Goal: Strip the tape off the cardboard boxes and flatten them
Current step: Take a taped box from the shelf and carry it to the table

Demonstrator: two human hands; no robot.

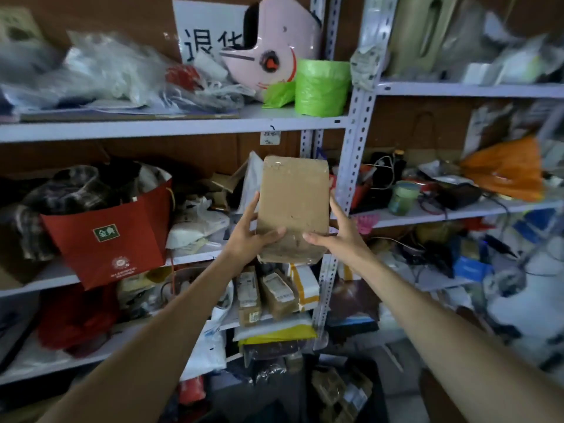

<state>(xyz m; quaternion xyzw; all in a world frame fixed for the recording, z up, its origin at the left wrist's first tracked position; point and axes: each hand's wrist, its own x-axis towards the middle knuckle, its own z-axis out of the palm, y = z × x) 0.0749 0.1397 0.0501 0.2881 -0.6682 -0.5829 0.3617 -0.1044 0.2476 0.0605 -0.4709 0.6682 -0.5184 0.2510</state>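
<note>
- Metal shelves point(171, 126) fill the head view from left to right, packed with bags, cables and parcels. This is a storeroom corner, not a worktable.
- A cardboard box point(293, 206) is held up in the middle of the view, in front of the middle shelf, upright with its broad face to the camera.
- The left hand point(250, 239) grips the box's lower left edge, with the thumb on the front face and the fingers wrapped round the side.
- The right hand point(338, 236) holds the lower right edge the same way, thumb on the front and fingers up along the side.
- Glossy clear tape point(290, 161) still runs over the top end, and a shiny band shows along the bottom end as well.
- Progress, as I judge it: this box is still closed and in full shape, so neither the stripping nor the flattening has begun on it.
- Several small parcels point(274, 294) stand on the shelf below the hands and look sealed, so more work probably remains.
- A white sign point(207, 32) at far top centre reads "退", followed by a second character half hidden by a pink helmet point(274, 47).
- A red paper bag point(110, 236) on the left carries a green label reading "金典". The small print beneath it is too fine to read.
- The parcel labels are too blurred to read.
- A green roll point(322, 87) stands beside the helmet with no writing visible on it.
</note>
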